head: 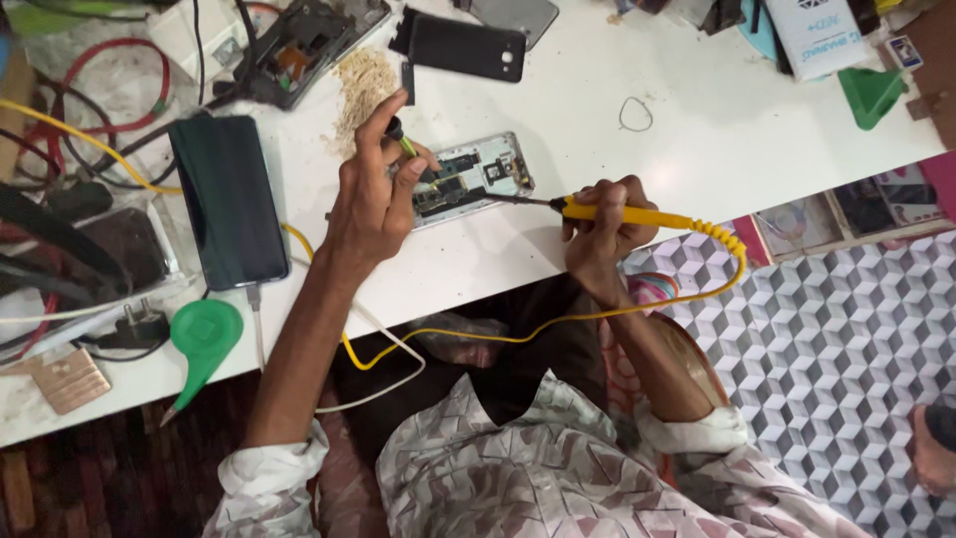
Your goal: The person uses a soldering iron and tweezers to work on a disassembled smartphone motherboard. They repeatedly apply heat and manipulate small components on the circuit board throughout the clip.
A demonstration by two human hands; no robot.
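An opened phone (476, 179) with its circuit board bare lies on the white table (697, 139). My left hand (373, 194) rests over its left end and pinches a thin green-handled tool (406, 144) above the board. My right hand (600, 231) grips a yellow soldering iron (617, 212); its dark tip points left and touches the phone's right side. The iron's yellow cord (558, 324) coils off the handle and loops down under the table edge.
A dark phone (228, 199) on a white cable lies left of my arm. A green opening tool (202, 339), a plug and tangled cables crowd the left. A black back cover (463, 47), another open phone and a sawdust-like pile sit behind.
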